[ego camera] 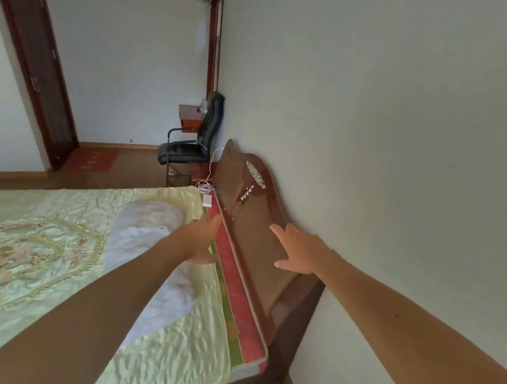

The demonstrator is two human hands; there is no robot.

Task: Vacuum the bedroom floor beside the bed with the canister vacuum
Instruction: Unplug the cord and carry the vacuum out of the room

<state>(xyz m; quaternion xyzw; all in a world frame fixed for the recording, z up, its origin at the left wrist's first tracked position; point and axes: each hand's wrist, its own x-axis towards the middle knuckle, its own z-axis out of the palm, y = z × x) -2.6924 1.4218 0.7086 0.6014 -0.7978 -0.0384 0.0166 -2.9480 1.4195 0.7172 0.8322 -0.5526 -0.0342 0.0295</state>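
Observation:
No canister vacuum is in view. Both my arms reach forward over the head end of the bed (52,257), which has a pale green quilted cover. My left hand (201,242) hovers above the mattress edge with its fingers apart and holds nothing. My right hand (297,251) is spread in front of the brown wooden headboard (245,209), also holding nothing. A white pillow (152,245) lies under my left forearm.
The headboard stands against a plain wall (394,170) on the right. A white charger and cable (208,199) lie at the mattress corner. Beyond the bed stand a black office chair (190,147), a small nightstand, wooden floor (136,168) and a dark wooden door (44,75).

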